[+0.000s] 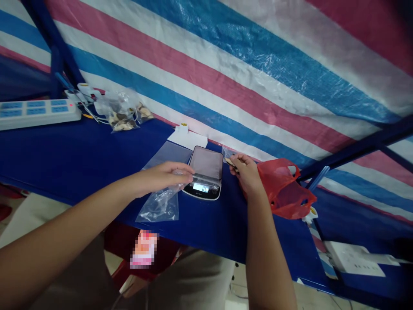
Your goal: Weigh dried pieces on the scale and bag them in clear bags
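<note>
A digital kitchen scale [207,160] with a lit display stands on the blue-covered table. At its left edge my left hand [172,174] pinches a clear plastic bag [161,204], whose lower part hangs over the tabletop toward me. To the right of the scale, my right hand [247,170] is closed on a few pale, dark-edged dried pieces [231,162]; their exact kind is too small to tell. Behind those fingers lies a small clear bag [227,152]. A red plastic bag [284,187] rests just right of my right hand, its contents hidden.
Clear bags of similar dried pieces [124,120] lie at the back left, beside a white power strip [38,113] and cables. White paper [189,138] sits behind the scale. A striped tarp wall [209,77] closes off the back. Another white socket strip [353,258] is at far right.
</note>
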`<state>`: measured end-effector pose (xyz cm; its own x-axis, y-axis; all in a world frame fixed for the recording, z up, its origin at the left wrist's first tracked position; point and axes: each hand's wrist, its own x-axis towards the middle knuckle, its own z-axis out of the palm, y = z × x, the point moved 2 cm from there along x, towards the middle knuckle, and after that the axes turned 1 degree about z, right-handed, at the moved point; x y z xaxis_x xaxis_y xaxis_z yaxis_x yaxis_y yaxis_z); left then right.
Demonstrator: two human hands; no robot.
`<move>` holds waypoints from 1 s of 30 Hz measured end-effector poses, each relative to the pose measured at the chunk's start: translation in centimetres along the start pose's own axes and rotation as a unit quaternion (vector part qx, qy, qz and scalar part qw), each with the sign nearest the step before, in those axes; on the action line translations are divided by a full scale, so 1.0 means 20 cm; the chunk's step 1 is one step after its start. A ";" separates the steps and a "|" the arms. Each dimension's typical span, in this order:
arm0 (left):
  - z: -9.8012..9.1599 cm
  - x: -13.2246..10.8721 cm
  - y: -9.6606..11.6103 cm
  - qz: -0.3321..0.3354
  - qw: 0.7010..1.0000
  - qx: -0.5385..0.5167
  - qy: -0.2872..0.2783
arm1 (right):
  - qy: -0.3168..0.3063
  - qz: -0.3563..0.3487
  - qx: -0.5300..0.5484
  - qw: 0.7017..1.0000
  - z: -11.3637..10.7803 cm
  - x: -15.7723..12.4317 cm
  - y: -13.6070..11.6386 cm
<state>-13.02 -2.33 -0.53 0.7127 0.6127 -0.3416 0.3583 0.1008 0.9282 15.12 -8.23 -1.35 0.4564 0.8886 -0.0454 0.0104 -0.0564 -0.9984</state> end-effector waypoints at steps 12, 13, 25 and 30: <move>-0.16 0.05 0.01 0.006 0.997 -0.066 0.048 | 0.030 -0.005 0.027 0.999 -0.02 0.02 0.00; -0.24 0.06 0.01 0.012 0.996 -0.076 0.055 | 0.032 -0.005 0.025 0.999 -0.03 0.02 0.00; -0.85 0.13 -0.24 0.091 0.982 -0.113 0.118 | 0.037 -0.013 0.045 0.998 -0.03 0.03 0.01; -0.58 0.10 -0.07 0.224 0.966 -0.126 0.033 | 0.034 -0.031 0.079 0.996 -0.02 0.00 -0.02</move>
<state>-19.12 7.90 -0.82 0.7189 0.6872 0.1046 -0.1409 -0.0032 0.9900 15.40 -8.32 -0.86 0.5179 0.8553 0.0136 -0.0976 0.0749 -0.9924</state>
